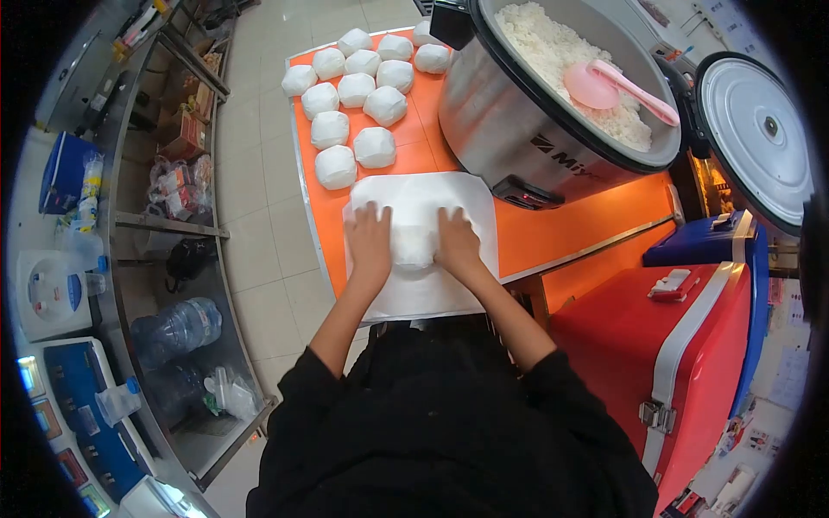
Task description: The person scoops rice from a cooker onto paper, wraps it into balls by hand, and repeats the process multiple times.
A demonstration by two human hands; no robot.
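Observation:
Before me on the orange table lies a stack of white wrapping paper (423, 293). A white paper-covered lump (413, 246) sits in its middle; what is inside cannot be seen. My left hand (370, 237) rests on the paper at the lump's left, its fingers spread. On the other side, my right hand (458, 240) also has its fingers apart, with the thumb side against or very near the lump. Beyond the paper stand several wrapped white parcels (355, 89) in loose rows.
A large steel rice cooker (518, 121) full of white rice (553, 43) stands right, a pink rice paddle (604, 85) lying in it. Its lid (756, 129) hangs open. Red (639, 328) and blue (691, 237) cooler boxes are nearer right. A metal shelf (173, 223) stands left.

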